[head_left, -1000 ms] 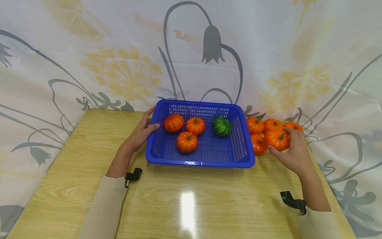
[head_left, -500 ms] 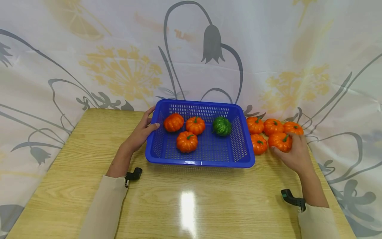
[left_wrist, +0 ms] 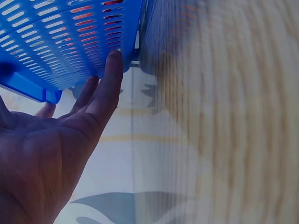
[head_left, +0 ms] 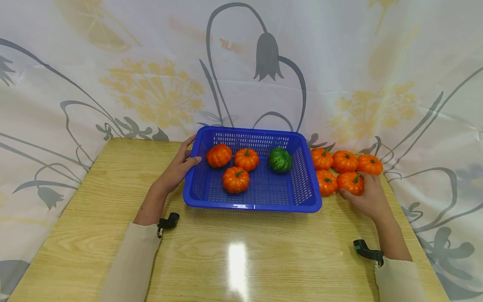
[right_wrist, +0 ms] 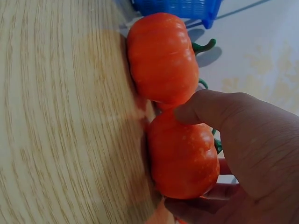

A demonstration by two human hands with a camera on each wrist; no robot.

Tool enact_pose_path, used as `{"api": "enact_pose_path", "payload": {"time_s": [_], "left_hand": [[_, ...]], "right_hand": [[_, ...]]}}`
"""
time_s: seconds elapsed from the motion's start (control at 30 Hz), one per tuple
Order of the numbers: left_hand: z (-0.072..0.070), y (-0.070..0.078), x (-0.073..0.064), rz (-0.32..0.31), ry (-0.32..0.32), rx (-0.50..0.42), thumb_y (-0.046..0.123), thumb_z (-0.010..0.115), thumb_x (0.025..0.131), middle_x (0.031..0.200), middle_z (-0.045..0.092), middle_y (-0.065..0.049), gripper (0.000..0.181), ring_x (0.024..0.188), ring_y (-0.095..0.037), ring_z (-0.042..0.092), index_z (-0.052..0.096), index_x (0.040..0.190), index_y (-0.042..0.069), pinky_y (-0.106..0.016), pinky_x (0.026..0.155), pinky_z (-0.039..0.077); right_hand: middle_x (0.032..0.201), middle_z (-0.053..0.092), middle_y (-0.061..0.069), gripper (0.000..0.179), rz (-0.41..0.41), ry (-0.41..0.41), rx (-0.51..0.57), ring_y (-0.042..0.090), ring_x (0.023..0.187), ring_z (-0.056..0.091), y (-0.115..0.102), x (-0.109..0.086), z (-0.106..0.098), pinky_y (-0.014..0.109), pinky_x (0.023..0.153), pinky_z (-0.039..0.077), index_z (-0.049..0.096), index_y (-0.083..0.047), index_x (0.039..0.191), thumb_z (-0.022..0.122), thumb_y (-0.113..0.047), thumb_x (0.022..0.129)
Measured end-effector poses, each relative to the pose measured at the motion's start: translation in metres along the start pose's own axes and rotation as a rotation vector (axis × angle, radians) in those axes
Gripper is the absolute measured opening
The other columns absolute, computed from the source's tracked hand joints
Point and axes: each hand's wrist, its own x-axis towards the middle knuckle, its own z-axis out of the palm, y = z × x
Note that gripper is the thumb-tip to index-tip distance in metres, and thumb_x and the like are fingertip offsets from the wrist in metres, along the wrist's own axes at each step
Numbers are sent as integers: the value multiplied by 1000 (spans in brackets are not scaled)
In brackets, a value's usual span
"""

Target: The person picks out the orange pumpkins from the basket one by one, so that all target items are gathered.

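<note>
A blue plastic basket [head_left: 254, 207] stands on the table, holding three orange toy pumpkins, one of them an orange pumpkin [head_left: 236, 180] in front, and a green pumpkin [head_left: 280, 160]. My left hand [head_left: 177, 167] grips the basket's left side, thumb over the rim and fingers along the slotted outer wall [left_wrist: 70, 42]. On the right, my right hand [head_left: 367, 195] holds a small orange pumpkin [right_wrist: 182, 158] between thumb and fingers, low at the tabletop. Beside it sits another orange pumpkin [right_wrist: 161, 58], close to the basket.
A back row of orange pumpkins, including a middle one [head_left: 345, 161] and a right one [head_left: 370, 164], lies behind the held one. The wooden table [head_left: 294, 256] meets a flower-printed cloth [head_left: 151, 84] at its back edge. Black wrist mounts [head_left: 170, 220] stick out from both forearms.
My right hand has lowered the orange pumpkin onto the table, in front of the back row, and its fingers remain around it. The left hand and basket have stayed put.
</note>
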Motion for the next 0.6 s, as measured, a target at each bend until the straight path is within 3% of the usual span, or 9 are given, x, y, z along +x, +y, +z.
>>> {"api": "enact_pose_path", "payload": {"time_s": [0.43, 0.6], "left_hand": [[-1, -2, 1, 10, -6, -4, 19, 50, 109, 159, 39, -29, 78, 131, -54, 57, 6, 172, 30, -47, 92, 62], [-1, -1, 0, 7, -7, 1, 19, 51, 109, 159, 39, -28, 78, 132, -54, 57, 5, 172, 30, -50, 93, 62]], "right_hand": [[142, 38, 49, 73, -23, -21, -28, 63, 127, 39, -2, 0, -5, 79, 103, 35, 43, 22, 140, 78, -22, 93], [135, 45, 47, 72, -48, 8, -26, 61, 119, 46, -11, -3, -15, 74, 94, 43, 45, 25, 139, 77, -20, 93]]}}
